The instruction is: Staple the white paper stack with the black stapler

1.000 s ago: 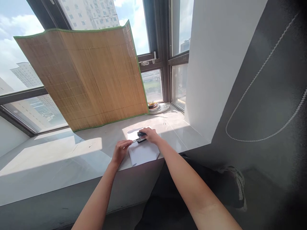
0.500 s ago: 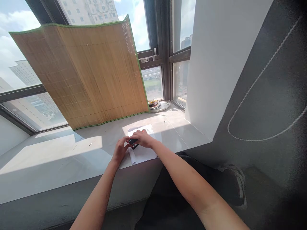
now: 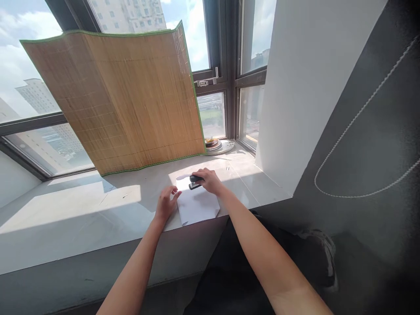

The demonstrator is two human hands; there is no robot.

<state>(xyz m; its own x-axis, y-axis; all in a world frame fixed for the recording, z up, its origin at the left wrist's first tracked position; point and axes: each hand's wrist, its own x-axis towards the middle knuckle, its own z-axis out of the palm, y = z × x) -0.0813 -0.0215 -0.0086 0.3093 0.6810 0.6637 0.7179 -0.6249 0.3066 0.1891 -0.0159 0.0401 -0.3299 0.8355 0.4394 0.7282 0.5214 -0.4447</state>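
White sheets of paper (image 3: 198, 208) lie on the windowsill, reaching to its front edge, with one near-left corner curled. My right hand (image 3: 210, 180) is closed around a small black stapler (image 3: 194, 183), held over the upper part of the paper. The stapler's jaws point left and stand apart. At the paper's left edge is my left hand (image 3: 166, 203), its thumb and fingers curved and apart, the fingertips touching or close to the edge. Whether a bit of paper lies between them I cannot make out.
A bamboo mat (image 3: 138, 100) with green edging leans against the window behind the sill (image 3: 82, 223). Stacked plates (image 3: 215, 146) stand in the corner by the window frame. A white wall (image 3: 308, 78) and a hanging bead cord (image 3: 357, 113) are to the right.
My right hand has moved right and slightly up with the stapler, away from my left hand. My left hand has come off the stapler and stays by the paper's left edge.
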